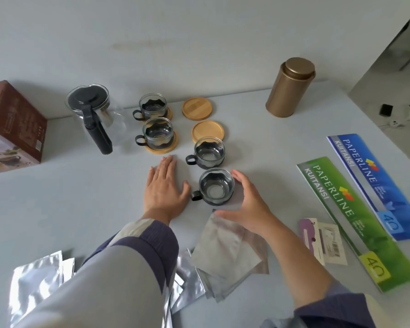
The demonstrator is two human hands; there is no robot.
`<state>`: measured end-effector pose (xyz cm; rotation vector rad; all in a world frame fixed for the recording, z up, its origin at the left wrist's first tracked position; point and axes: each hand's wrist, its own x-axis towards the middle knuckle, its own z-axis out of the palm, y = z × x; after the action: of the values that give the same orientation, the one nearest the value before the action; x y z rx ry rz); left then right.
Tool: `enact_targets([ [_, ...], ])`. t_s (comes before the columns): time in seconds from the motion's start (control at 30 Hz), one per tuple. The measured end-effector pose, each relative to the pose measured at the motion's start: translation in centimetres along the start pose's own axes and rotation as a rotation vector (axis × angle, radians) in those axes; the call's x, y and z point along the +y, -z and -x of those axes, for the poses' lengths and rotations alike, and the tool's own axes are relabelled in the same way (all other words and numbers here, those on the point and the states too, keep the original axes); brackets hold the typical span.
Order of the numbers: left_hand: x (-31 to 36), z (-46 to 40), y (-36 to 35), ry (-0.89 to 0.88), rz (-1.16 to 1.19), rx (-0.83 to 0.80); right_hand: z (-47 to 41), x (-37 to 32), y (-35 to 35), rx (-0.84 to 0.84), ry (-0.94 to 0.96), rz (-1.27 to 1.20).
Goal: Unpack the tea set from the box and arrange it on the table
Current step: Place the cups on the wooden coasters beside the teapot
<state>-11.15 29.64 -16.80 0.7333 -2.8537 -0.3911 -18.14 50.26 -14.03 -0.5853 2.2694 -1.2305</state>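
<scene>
A glass teapot (91, 107) with a black lid and handle stands at the back left. Two glass cups (153, 105) (158, 131) in black holders sit on bamboo coasters. Two bare coasters (196, 108) (208, 132) lie to their right. A third cup (209, 152) stands on the table below them. The nearest cup (216, 187) sits between my hands. My left hand (165, 188) lies flat and open on the table just left of its handle. My right hand (249, 202) is open and curved beside the cup's right side, apart from it. The brown box (12, 124) stands far left.
A gold tin canister (290, 87) stands at the back right. Two long Paperline booklets, green (350, 216) and blue (374, 183), lie at the right beside small tags (322, 240). Silver foil bags (225, 252) and more foil (38, 278) lie at the front. The table's right edge drops off.
</scene>
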Motion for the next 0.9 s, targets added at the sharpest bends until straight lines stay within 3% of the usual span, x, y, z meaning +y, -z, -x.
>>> enact_targets([
  [0.13,0.0,0.1,0.0,-0.006,-0.008,-0.001,0.4,-0.3,-2.1,0.227,0.075,0.012],
  [0.3,-0.1,0.1,-0.2,-0.011,-0.031,-0.011,0.2,-0.9,-2.9,0.386,0.147,0.070],
  [0.63,1.1,-0.1,0.3,0.029,-0.098,-0.097,-0.2,-1.9,1.3,0.339,0.065,-0.070],
  [0.9,2.8,-0.7,-0.2,-0.035,-0.024,-0.061,-8.8,-6.5,5.6,0.329,0.086,-0.090],
])
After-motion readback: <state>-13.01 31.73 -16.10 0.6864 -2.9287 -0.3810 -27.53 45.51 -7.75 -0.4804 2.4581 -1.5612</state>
